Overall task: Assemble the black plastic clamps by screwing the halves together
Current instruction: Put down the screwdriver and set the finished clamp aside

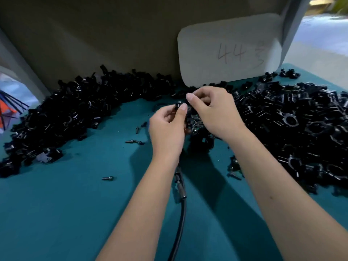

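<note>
Above the teal mat (79, 204), your left hand (166, 129) pinches a black clamp piece (178, 106) while your right hand (212, 112) curls its fingers at it, likely seating a screw; what it grips is hidden. Loose clamp halves (84, 108) bank both sides within reach, below a card marked 44 (229, 51).

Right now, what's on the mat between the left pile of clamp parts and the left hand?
Head view: mostly bare teal mat, with a few loose screws scattered between the left pile and the left hand.
</note>
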The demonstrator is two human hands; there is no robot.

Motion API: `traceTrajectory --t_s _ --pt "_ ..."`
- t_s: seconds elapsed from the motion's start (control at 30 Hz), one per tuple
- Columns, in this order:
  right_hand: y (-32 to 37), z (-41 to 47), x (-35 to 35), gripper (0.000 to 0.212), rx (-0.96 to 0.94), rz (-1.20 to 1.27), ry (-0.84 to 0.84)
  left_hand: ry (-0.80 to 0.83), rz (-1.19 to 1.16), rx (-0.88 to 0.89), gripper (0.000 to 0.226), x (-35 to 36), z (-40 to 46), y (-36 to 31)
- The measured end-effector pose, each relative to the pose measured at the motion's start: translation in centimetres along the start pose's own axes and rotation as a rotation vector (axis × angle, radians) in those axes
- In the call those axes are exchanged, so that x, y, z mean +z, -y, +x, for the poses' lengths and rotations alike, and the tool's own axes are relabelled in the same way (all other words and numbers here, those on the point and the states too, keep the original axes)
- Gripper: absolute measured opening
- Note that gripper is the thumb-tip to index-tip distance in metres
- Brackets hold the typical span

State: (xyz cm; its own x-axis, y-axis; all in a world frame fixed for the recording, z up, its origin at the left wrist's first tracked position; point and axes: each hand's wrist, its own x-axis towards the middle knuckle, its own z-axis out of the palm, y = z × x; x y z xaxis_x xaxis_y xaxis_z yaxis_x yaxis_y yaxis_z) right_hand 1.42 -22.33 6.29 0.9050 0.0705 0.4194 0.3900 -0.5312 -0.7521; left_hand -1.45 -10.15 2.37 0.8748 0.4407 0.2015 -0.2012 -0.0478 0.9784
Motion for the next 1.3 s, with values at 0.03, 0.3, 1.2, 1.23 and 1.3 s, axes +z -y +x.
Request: traceTrajectory --t_s 0.03,0.3,1.2,1.23,1.3 --pt "-0.5 0.4 -1.2 0.028 -0.006 -0.087 -0.018 -0.019 0.017 -0.011 0.015 1.5 -0.1 -0.3" --pt "-5.8 2.8 -9.4 0.027 0.135 -0.690 -0.136 0.315 0.407 0.239 0.024 11.2 -2.6 -3.8" --pt "-8.1 16.6 5.9 0.051 -0.045 -0.998 0.618 0.175 1.234 0.116 0.031 2.3 17.3 1.3" --pt "-8.4 16.8 6.3 0.048 -0.062 -0.983 0.596 0.188 1.257 0.055 0.037 2.3 18.1 1.7" --pt "-8.7 17.1 6.9 0.038 -0.075 -0.939 0.562 0.240 1.315 -0.047 0.049 2.4 19.0 2.3"
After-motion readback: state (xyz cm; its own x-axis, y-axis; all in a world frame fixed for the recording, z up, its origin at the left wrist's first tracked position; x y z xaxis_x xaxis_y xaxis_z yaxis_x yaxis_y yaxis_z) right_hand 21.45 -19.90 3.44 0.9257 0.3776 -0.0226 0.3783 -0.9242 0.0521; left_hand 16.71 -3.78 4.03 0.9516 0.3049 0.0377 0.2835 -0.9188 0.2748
